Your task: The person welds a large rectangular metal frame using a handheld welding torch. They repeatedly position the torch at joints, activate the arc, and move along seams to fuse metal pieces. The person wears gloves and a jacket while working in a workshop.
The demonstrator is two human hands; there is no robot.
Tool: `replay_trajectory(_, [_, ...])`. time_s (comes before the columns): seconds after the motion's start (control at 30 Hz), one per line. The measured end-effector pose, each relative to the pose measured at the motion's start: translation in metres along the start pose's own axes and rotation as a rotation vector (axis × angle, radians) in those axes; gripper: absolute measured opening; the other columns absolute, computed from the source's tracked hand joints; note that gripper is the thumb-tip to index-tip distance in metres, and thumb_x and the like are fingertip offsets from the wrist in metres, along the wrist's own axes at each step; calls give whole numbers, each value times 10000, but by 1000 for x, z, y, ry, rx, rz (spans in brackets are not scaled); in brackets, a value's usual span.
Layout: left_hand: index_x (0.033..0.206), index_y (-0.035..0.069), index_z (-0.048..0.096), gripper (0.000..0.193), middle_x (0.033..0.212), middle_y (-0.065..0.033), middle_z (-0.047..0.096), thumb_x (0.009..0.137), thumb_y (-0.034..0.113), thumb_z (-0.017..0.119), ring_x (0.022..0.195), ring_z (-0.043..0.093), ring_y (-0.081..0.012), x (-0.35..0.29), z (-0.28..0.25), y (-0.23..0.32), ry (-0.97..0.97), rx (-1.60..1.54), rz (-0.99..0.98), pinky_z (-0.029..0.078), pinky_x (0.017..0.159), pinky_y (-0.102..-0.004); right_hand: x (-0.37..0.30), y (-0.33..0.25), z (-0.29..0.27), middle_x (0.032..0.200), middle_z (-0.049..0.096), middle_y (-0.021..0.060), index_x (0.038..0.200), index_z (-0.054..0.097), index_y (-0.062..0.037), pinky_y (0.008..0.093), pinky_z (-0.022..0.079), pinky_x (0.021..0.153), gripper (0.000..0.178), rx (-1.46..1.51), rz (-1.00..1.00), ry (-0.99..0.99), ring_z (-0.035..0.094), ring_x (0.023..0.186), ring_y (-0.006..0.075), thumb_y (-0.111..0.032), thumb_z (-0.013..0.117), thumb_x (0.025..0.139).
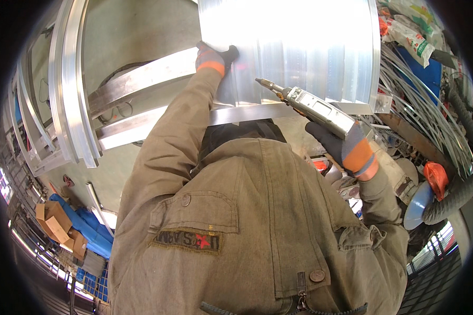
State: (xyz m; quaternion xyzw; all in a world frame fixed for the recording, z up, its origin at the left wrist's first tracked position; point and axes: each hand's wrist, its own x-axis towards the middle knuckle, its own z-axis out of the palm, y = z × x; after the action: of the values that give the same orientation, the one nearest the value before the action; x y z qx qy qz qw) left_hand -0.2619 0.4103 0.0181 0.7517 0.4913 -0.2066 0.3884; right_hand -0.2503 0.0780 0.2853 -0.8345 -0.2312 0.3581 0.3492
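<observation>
In front of me stretches a wide, shiny ribbed metal panel point(294, 63), its far part washed out by glare. My left hand point(214, 59), in a grey and orange work glove, is at the panel's left edge. Its thumb lies out over the top and its fingers bend over the edge, their tips partly hidden. My right hand point(347, 147), gloved alike, is closed around a silver welding gun point(320, 109) with a long body and narrow nozzle. The nozzle points up and left over the panel's near part; I cannot tell whether it touches.
Metal beams point(147, 79) run left of the panel, beside upright metal profiles point(71, 79). At right lie a bundle of thin metal strips point(431, 105), a grey corrugated hose point(452, 199) and an orange bag point(435, 178). Cardboard boxes point(55, 223) stand at lower left.
</observation>
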Motion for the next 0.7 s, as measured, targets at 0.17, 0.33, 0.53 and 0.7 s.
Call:
replay_trajectory(0.17, [1656,-73,241,1290,1579,-316,588,763,605,880,1462,598,-456,3,-8,5,-83,47,-28,485,1232,-447,28,-51,-41,1034,813,122,1341,780,-56,378,597,756,381,-179,-7,-199,750,841,218,-241,845,1014])
replay_trajectory(0.33, [1669,-42,236,1276,1563,-317,606,781,611,877,1458,606,-461,28,3,1,-110,160,-43,480,1237,-468,68,-86,-55,1011,826,159,1356,774,-39,374,609,726,423,-347,-177,-386,776,829,214,-310,822,1035])
replay_trajectory(0.53, [1674,-11,229,1308,1549,-326,609,766,661,889,1450,600,-496,37,1,7,-149,217,-112,473,1237,-517,182,-44,40,1250,810,111,1435,745,-159,376,609,972,464,-400,-398,-738,779,1123,258,-314,792,1000])
replay_trajectory(0.7, [1618,-50,253,1332,1531,-336,619,728,730,864,1430,618,-486,5,-25,15,-209,216,-59,482,1225,-508,213,-4,69,1197,815,117,1403,753,-149,394,604,936,450,-471,-294,-836,768,1044,262,-392,768,1025])
